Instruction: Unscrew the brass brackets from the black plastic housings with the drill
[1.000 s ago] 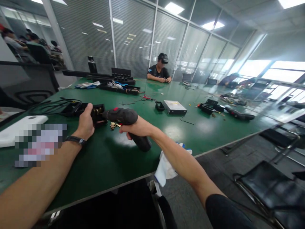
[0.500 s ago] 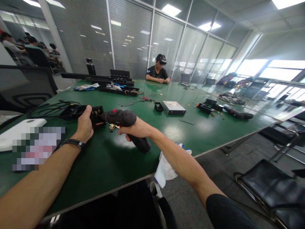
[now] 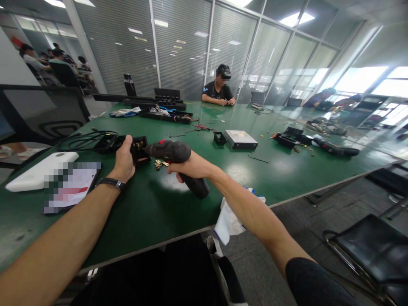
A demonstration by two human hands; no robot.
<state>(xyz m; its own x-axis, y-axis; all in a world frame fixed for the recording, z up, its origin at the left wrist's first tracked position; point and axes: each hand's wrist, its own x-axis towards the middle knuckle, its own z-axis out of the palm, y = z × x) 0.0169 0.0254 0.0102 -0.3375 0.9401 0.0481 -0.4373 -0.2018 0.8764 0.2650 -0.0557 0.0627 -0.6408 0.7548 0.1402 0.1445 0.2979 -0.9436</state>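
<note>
My left hand (image 3: 125, 160) grips a black box-like part (image 3: 141, 154) with brass-coloured pieces inside, holding it on the green table (image 3: 153, 221). In my right hand (image 3: 193, 165) is a black power screwdriver (image 3: 168, 151) with a red detail on top. Its tip points left into the open side of the box; the exact contact point is too small to make out. Small brass pieces (image 3: 158, 165) lie on the table just below the tool's front end.
Black cables (image 3: 76, 140), a white case (image 3: 41, 172) and a phone (image 3: 75, 187) lie left. Farther back are a parts tray (image 3: 165, 114), a small black box (image 3: 219, 138), a silver drive (image 3: 241, 139) and another power tool (image 3: 334, 148). White gloves (image 3: 228, 221) hang at the near edge. A person sits opposite.
The whole view has shifted, so the table items appear farther right or slightly displaced. Both hands keep their hold, with the tool still at the box.
</note>
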